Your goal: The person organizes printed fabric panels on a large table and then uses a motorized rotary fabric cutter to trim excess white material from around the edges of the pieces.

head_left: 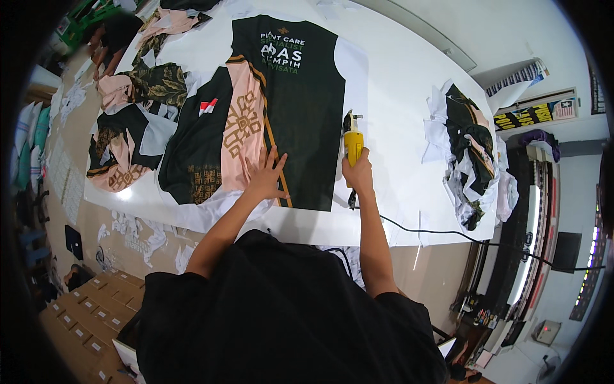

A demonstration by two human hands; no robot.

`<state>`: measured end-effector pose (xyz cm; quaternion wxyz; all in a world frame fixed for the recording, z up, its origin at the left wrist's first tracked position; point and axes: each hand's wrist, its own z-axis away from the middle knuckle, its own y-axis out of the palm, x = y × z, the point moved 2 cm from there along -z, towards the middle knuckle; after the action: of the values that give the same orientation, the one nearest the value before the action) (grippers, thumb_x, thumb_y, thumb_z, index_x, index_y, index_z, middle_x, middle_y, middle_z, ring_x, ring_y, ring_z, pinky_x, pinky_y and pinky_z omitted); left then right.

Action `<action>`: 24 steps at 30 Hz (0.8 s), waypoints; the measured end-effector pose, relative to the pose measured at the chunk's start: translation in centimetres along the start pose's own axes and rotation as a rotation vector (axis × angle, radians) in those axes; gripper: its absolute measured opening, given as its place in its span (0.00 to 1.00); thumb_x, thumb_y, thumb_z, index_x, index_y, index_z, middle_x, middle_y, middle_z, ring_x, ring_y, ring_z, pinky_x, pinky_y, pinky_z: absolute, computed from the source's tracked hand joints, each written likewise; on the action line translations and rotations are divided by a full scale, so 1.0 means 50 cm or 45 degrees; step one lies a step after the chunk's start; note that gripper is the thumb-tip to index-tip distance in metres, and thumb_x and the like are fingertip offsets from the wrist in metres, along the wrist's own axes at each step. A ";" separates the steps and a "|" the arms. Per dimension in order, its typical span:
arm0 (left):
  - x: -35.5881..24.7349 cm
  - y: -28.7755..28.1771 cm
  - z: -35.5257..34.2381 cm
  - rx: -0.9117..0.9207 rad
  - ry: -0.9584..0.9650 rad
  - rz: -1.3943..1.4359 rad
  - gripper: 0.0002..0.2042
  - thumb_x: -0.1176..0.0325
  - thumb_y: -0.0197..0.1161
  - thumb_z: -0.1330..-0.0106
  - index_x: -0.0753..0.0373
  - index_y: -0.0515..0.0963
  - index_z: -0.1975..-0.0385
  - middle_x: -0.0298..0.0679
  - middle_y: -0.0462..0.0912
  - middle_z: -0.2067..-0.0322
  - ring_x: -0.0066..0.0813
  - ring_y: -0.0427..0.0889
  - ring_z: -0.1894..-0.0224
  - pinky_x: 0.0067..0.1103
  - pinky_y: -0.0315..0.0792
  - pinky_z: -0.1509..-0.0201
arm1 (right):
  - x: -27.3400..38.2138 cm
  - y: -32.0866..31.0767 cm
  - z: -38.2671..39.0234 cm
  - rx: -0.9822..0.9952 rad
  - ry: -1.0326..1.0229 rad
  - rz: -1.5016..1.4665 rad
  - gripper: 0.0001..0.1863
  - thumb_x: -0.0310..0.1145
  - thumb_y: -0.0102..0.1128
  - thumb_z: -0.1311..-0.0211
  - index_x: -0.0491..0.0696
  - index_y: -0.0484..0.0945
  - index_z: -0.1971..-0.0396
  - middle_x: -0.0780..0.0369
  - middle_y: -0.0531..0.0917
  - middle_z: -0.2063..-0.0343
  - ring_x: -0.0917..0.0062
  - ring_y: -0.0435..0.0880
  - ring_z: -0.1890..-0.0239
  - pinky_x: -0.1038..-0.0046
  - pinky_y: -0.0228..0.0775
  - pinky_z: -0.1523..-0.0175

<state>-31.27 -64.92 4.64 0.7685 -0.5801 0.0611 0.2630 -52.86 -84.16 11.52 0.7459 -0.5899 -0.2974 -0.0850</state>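
Note:
A dark green garment panel (pixel 304 121) with printed lettering lies flat on the white table (pixel 396 166). Beside it on the left is a patterned peach and dark panel (pixel 242 121), partly lying over its edge. My left hand (pixel 268 179) rests with spread fingers where the two panels meet. My right hand (pixel 358 173) grips a yellow handheld electric cutter (pixel 353 144), whose metal head stands at the dark panel's right edge. A black cord trails from the cutter's rear toward the right. White material shows along the dark panel's right side.
Heaps of cut fabric pieces (pixel 131 137) cover the table's left end. Another fabric pile (pixel 470 153) lies at its right end. Scraps (pixel 153 240) litter the floor, cardboard boxes (pixel 96 313) stand at lower left, and another person (pixel 118 38) is at far left.

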 end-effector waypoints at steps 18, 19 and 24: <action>-0.012 -0.021 0.004 -0.024 -0.041 0.043 0.65 0.44 0.84 0.65 0.44 0.51 0.21 0.44 0.37 0.20 0.58 0.34 0.20 0.76 0.34 0.33 | 0.043 0.008 -0.412 -0.017 -0.068 0.050 0.33 0.43 0.62 0.42 0.36 0.61 0.45 0.33 0.82 0.58 0.40 0.85 0.56 0.51 0.80 0.51; -0.012 -0.019 0.004 -0.028 -0.042 0.041 0.66 0.44 0.84 0.66 0.43 0.51 0.21 0.44 0.37 0.20 0.58 0.34 0.20 0.75 0.34 0.33 | 0.050 0.006 -0.438 -0.014 -0.068 0.059 0.33 0.44 0.62 0.42 0.36 0.61 0.45 0.33 0.82 0.58 0.40 0.85 0.55 0.51 0.80 0.50; -0.006 -0.002 0.026 -0.027 -0.042 -0.012 0.66 0.47 0.85 0.67 0.43 0.51 0.22 0.45 0.39 0.20 0.57 0.35 0.20 0.73 0.40 0.31 | 0.057 -0.011 -0.490 0.041 -0.044 0.010 0.34 0.44 0.62 0.41 0.36 0.61 0.45 0.34 0.82 0.56 0.41 0.85 0.54 0.51 0.80 0.49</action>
<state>-31.79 -63.82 5.26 0.7645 -0.5839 0.0429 0.2696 -42.40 -106.50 10.41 0.7505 -0.5803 -0.3091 -0.0670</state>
